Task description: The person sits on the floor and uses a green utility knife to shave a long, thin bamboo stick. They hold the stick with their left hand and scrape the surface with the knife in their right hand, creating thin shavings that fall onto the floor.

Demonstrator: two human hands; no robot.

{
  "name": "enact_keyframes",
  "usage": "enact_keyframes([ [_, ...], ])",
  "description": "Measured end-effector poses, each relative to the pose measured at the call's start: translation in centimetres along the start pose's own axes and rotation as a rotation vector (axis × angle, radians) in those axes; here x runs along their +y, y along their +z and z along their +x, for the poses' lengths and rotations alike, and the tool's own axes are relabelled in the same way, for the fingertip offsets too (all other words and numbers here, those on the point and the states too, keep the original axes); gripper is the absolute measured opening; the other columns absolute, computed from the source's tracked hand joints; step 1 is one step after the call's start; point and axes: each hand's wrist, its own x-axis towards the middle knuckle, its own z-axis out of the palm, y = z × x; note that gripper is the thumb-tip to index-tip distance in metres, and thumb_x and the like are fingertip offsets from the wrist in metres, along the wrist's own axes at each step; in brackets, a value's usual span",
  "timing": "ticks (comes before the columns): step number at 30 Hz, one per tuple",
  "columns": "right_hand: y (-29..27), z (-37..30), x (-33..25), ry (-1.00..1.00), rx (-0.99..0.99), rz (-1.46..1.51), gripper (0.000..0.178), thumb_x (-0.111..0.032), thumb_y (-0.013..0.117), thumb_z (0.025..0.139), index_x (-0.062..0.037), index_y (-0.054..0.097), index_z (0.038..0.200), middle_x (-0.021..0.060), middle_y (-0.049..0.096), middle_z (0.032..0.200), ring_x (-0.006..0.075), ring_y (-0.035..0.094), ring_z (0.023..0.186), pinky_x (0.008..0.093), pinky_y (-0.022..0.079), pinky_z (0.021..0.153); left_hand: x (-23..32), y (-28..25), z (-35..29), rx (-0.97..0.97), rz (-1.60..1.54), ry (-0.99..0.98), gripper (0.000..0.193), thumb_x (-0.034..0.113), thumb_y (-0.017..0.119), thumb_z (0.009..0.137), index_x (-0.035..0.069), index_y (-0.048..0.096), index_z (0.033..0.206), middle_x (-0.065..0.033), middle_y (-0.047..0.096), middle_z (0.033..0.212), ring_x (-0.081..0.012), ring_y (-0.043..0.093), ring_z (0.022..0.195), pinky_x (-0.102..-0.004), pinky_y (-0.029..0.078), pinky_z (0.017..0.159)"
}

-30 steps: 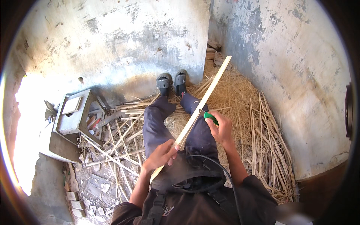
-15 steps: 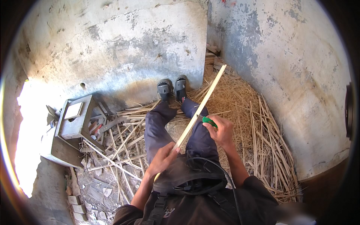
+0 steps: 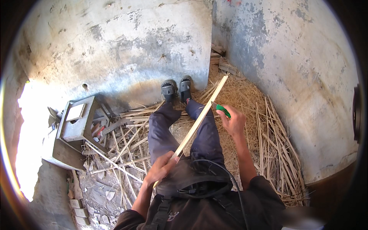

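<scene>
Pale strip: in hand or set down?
In hand. The left hand is closed around the pale strip near its lower end; the strip slants over the right leg. Cannot tell whether it also rests on anything.

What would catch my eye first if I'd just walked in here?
Probably the long pale wooden strip slanting across the middle, its lower part in the left hand. Just right of its upper half, the right hand grips a bright green-handled knife. Then come the straw-coloured shavings heaped beyond that hand and, at far left, a glaring white opening.
</scene>
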Motion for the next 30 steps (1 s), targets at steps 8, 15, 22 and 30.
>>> enact_keyframes([
  [8,2.4,2.9,2.5,0.018,-0.02,-0.044,0.038,-0.052,0.068,0.103,-0.015,0.08,0.102,0.0041,0.069,0.069,0.0199,0.064,0.054,0.0343,0.045,0.05,-1.9,-0.5,0.0,-0.004,-0.189,-0.098,0.03,0.033,0.055,0.114,0.012,0.053,0.093,0.008,0.042,0.066,-0.0023,0.037,0.054,-0.024,0.027,0.047],
  [15,4.5,4.6,5.7,0.058,-0.006,-0.049,0.042,-0.056,0.064,0.104,-0.0171,0.081,0.105,0.0037,0.065,0.061,0.0178,0.061,0.05,0.0343,0.042,0.047,-1.5,-0.8,0.1,-0.01,-0.219,-0.158,0.035,0.037,0.056,0.114,0.01,0.053,0.091,0.0076,0.043,0.068,-0.0038,0.038,0.055,-0.0245,0.031,0.049],
  [22,6.1,5.7,5.8,0.001,0.015,-0.039,0.045,-0.056,0.064,0.104,-0.0149,0.08,0.105,0.0025,0.063,0.058,0.0181,0.06,0.048,0.0324,0.041,0.046,-2.2,-0.6,-0.1,0.046,-0.247,-0.171,0.036,0.037,0.056,0.114,0.011,0.053,0.09,0.008,0.043,0.067,-0.0029,0.036,0.053,-0.0239,0.028,0.047],
  [30,8.5,5.9,13.0,0.256,0.098,-0.174,0.066,-0.067,0.051,0.106,-0.0086,0.078,0.121,0.0009,0.07,0.068,0.0147,0.064,0.055,0.033,0.046,0.048,-3.6,-0.5,-0.9,0.04,-0.246,-0.176,0.036,0.037,0.06,0.112,0.01,0.056,0.088,0.0071,0.049,0.069,-0.004,0.043,0.056,-0.0247,0.031,0.049],
])
